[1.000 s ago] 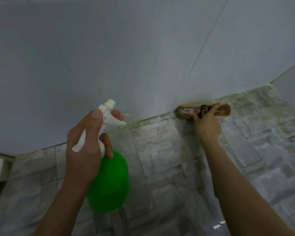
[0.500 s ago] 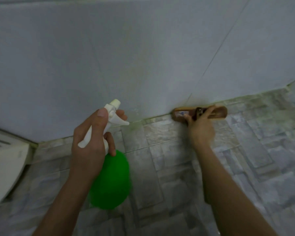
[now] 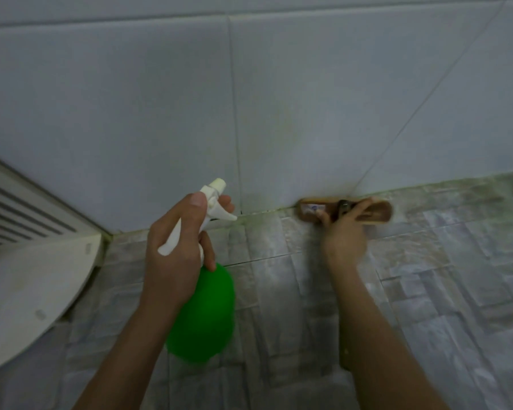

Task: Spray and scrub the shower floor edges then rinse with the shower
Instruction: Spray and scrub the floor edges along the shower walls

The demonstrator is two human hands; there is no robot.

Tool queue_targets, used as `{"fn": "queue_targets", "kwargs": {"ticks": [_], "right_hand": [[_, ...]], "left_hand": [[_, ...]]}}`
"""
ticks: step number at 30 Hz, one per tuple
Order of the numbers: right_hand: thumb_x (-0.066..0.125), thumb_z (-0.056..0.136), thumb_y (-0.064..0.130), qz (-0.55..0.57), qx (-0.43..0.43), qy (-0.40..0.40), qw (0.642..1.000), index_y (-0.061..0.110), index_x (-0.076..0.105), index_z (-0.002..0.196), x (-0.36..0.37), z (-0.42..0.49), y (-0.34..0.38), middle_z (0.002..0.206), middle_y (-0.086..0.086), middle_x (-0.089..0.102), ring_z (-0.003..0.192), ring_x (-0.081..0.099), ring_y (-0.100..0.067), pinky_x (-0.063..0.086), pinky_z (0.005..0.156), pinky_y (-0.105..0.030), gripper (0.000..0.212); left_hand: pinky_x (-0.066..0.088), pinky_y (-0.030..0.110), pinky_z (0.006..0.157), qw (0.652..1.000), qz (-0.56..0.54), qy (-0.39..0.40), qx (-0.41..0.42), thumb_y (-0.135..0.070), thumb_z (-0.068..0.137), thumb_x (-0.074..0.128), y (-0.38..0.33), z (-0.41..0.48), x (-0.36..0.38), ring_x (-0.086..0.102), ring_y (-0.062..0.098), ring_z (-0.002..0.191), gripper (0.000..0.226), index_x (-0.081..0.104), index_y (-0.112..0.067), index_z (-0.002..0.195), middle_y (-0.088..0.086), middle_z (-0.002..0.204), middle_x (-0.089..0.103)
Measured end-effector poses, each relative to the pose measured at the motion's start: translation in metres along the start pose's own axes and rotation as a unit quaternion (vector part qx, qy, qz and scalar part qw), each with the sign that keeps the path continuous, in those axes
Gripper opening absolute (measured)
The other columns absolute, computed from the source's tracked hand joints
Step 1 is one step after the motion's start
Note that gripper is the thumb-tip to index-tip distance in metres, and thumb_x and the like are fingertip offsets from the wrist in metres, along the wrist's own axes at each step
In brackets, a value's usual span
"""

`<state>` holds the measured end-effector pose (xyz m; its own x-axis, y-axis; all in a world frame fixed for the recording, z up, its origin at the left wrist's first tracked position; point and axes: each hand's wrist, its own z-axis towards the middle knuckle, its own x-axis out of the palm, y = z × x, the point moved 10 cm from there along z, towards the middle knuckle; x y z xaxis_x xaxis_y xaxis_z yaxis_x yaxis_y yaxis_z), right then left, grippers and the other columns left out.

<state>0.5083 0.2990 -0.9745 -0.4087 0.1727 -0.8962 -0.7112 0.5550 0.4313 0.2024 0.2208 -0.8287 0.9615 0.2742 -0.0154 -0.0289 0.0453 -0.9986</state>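
- The floor [image 3: 427, 276] is laid with grey, stone-patterned tiles, and both forearms reach out over it from the lower edge of the view.
- A white, curved fixture [image 3: 27, 285] sits low at the far left, on the floor near the corner.
- The left hand [image 3: 175, 255] grips a spray bottle [image 3: 205, 318] above the floor. The fingers wrap round the neck and the white trigger, and the thumb lies along the top of the white sprayer.
- The bottle's round green body hangs below that hand, and its nozzle [image 3: 218, 183] points up and away towards the wall.
- The right hand [image 3: 342, 238] is further out, closed over the back of a wooden brush [image 3: 376, 213]. The hand is blurred, so the exact lie of the fingers cannot be told.
- The brush lies lengthwise along the floor edge [image 3: 264, 213], touching the foot of the wall, well to the right of the bottle.
- That edge shows a greenish tint along the seam.
- The wall [image 3: 308, 99] is large pale tiles with thin joints.
- A slatted white panel [image 3: 9, 214] stands at the left, meeting the wall in the corner.
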Motion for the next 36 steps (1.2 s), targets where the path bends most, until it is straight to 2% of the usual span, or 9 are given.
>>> {"fn": "queue_targets", "kwargs": {"ticks": [5, 10, 13, 16, 19, 23, 30, 32, 36], "right_hand": [[0.049, 0.086, 0.063, 0.001, -0.12, 0.148, 0.982, 0.016, -0.019, 0.149, 0.074, -0.061, 0.067, 0.112, -0.022, 0.064, 0.094, 0.064, -0.037, 0.046, 0.076, -0.039, 0.104], [0.053, 0.087, 0.057, -0.029, -0.08, 0.064, 0.994, 0.013, -0.007, 0.151, -0.005, 0.054, -0.023, 0.127, -0.031, 0.053, 0.107, 0.056, -0.045, 0.044, 0.087, -0.047, 0.098], [0.057, 0.083, 0.06, -0.075, -0.025, 0.052, 0.995, 0.015, 0.001, 0.151, -0.049, 0.118, -0.064, 0.124, -0.032, 0.054, 0.108, 0.055, -0.049, 0.044, 0.087, -0.051, 0.099], [0.059, 0.086, 0.053, -0.047, -0.06, 0.055, 0.996, 0.012, 0.0, 0.151, -0.038, 0.103, -0.049, 0.122, -0.032, 0.056, 0.104, 0.058, -0.047, 0.046, 0.085, -0.048, 0.097], [0.056, 0.087, 0.056, -0.039, -0.131, 0.11, 0.984, 0.012, -0.009, 0.151, 0.008, 0.058, -0.015, 0.117, -0.03, 0.06, 0.1, 0.06, -0.044, 0.047, 0.08, -0.045, 0.101], [0.054, 0.086, 0.06, -0.045, -0.12, 0.112, 0.985, 0.013, -0.009, 0.152, -0.003, 0.093, -0.039, 0.123, -0.031, 0.057, 0.107, 0.058, -0.045, 0.045, 0.085, -0.046, 0.102], [0.058, 0.084, 0.059, -0.068, 0.005, 0.029, 0.997, 0.01, 0.0, 0.152, -0.116, 0.234, -0.155, 0.148, -0.026, 0.034, 0.129, 0.04, -0.046, 0.036, 0.101, -0.051, 0.102], [0.058, 0.083, 0.061, -0.059, 0.005, 0.018, 0.998, 0.01, 0.002, 0.152, -0.117, 0.233, -0.155, 0.143, -0.027, 0.04, 0.123, 0.046, -0.047, 0.04, 0.097, -0.052, 0.102], [0.056, 0.086, 0.057, -0.068, -0.059, 0.037, 0.995, 0.011, 0.0, 0.152, -0.078, 0.201, -0.126, 0.122, -0.03, 0.057, 0.105, 0.058, -0.045, 0.045, 0.083, -0.045, 0.098]], "left_hand": [[0.04, 0.025, 0.041, 1.0, 0.025, 0.002, -0.012, -0.055, 0.092, 0.042, 0.012, 0.0, 0.008, 0.045, 0.024, 0.038, 0.041, 0.076, -0.032, 0.096, 0.005, 0.086, 0.076], [0.04, 0.026, 0.043, 0.999, 0.008, 0.031, -0.03, -0.059, 0.089, 0.045, 0.018, -0.002, 0.037, 0.045, 0.027, 0.039, 0.038, 0.078, -0.039, 0.091, 0.031, 0.09, 0.068], [0.04, 0.024, 0.042, 0.997, -0.009, 0.068, -0.037, -0.058, 0.088, 0.047, 0.018, -0.003, 0.065, 0.045, 0.027, 0.04, 0.034, 0.077, -0.043, 0.088, 0.021, 0.092, 0.072], [0.038, 0.021, 0.04, 0.994, -0.018, 0.095, -0.04, -0.059, 0.088, 0.046, 0.02, -0.004, 0.093, 0.045, 0.021, 0.037, 0.035, 0.076, -0.041, 0.091, 0.012, 0.093, 0.074], [0.039, 0.021, 0.041, 0.993, -0.018, 0.102, -0.052, -0.063, 0.084, 0.048, 0.027, 0.0, 0.116, 0.045, 0.021, 0.036, 0.042, 0.076, -0.034, 0.096, 0.029, 0.094, 0.069], [0.038, 0.021, 0.042, 0.994, -0.021, 0.097, -0.043, -0.061, 0.085, 0.049, 0.03, 0.009, 0.134, 0.045, 0.028, 0.038, 0.041, 0.078, -0.033, 0.094, 0.038, 0.089, 0.065], [0.038, 0.02, 0.038, 0.994, -0.016, 0.107, -0.01, -0.053, 0.09, 0.044, 0.015, 0.014, 0.159, 0.045, 0.019, 0.037, 0.038, 0.076, -0.034, 0.091, -0.004, 0.1, 0.077], [0.039, 0.02, 0.04, 0.993, -0.004, 0.115, -0.007, -0.054, 0.091, 0.043, 0.016, 0.013, 0.169, 0.045, 0.021, 0.037, 0.04, 0.076, -0.032, 0.093, 0.0, 0.097, 0.077], [0.04, 0.021, 0.046, 0.987, 0.033, 0.154, -0.017, -0.06, 0.092, 0.041, 0.03, 0.005, 0.202, 0.046, 0.031, 0.038, 0.047, 0.076, -0.031, 0.095, 0.032, 0.083, 0.067]]}}
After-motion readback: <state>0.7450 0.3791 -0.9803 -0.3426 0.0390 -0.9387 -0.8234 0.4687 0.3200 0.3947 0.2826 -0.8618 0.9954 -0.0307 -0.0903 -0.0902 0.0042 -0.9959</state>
